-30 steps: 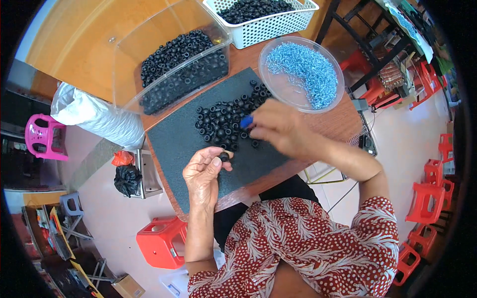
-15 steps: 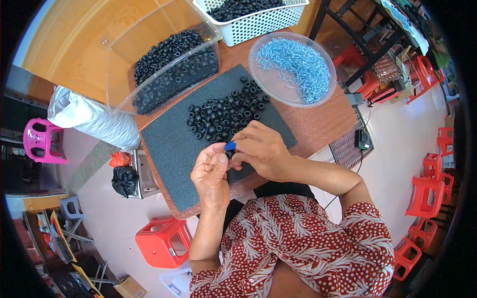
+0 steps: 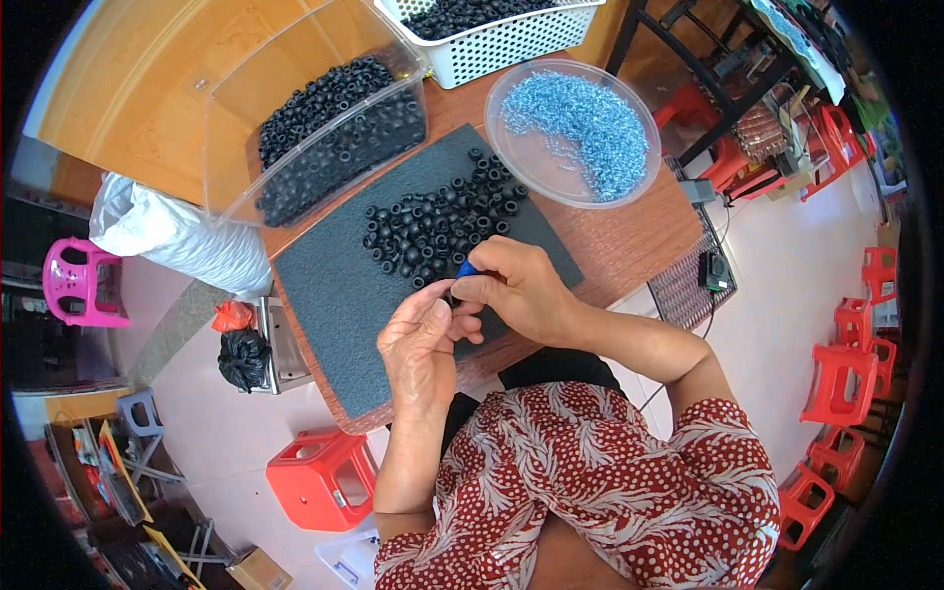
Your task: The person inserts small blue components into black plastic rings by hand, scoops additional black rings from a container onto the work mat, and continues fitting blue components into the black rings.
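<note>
Over the near edge of the dark grey mat (image 3: 329, 295), my two hands meet. My left hand (image 3: 418, 339) pinches a small black ring-shaped part (image 3: 452, 299), mostly hidden behind the fingers. My right hand (image 3: 516, 290) is closed on a small blue object (image 3: 467, 268); only a bit of it shows at the thumb and forefinger, so its kind is unclear. Just beyond my fingers lies a loose pile of similar black parts (image 3: 433, 226) with round holes.
A clear plastic bin (image 3: 315, 147) of black parts stands at the table's far left, beside a white perforated basket (image 3: 501, 49) holding more. A round clear tray (image 3: 511, 157) carries small shiny light-blue pieces. A red stool (image 3: 305, 482) stands left of me.
My right hand has turned, and its fingers now close further over the blue object, which sits slightly higher and to the right. My left hand keeps nearly the same place.
</note>
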A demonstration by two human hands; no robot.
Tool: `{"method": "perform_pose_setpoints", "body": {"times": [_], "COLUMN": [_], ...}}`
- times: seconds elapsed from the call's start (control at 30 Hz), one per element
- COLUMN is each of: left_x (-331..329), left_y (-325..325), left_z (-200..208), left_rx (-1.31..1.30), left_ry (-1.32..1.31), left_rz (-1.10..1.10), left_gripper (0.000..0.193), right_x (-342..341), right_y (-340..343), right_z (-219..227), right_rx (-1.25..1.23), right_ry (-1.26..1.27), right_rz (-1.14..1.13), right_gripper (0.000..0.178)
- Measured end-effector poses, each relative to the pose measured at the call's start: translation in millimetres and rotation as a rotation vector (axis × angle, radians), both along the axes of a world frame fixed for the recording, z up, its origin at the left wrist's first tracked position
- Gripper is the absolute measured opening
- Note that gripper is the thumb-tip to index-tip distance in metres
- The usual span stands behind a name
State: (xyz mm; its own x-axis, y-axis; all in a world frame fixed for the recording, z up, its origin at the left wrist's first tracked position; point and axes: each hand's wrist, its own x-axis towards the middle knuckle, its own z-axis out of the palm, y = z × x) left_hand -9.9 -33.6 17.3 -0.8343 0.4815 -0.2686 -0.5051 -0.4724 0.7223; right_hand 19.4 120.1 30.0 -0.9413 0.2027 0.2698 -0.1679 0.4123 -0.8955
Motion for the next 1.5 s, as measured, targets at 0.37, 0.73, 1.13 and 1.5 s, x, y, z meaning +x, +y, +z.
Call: {"method": "perform_pose_setpoints", "body": {"times": [0.37, 0.73, 1.13, 1.5], "left_x": [3.9, 8.1, 6.7, 5.5], "left_y": [4.6, -7.9, -12.8, -14.0], "left_z": [-7.3, -12.7, -26.7, -30.6], "left_rx": [-0.039, -0.155, -0.229, -0.200], "left_ry": [0.045, 0.189, 0.237, 0.249], "left_rz": [-0.016, 0.071, 0.141, 0.137], "left_gripper": [0.027, 0.019, 0.023, 0.019], "right_x": [5.8, -0.1, -28.3, -40.8], "right_y": [-1.4, 93.0, 152.7, 156.7], "right_z": [-3.0, -3.8, -25.4, -29.8], "right_rx": [0.112, 0.659, 1.170, 1.128], "right_ry": [0.006, 0.153, -0.074, -0.071], "right_rz": [-0.070, -0.341, -0.213, -0.169], "right_gripper": [0.022, 0.009, 0.011, 0.011]}}
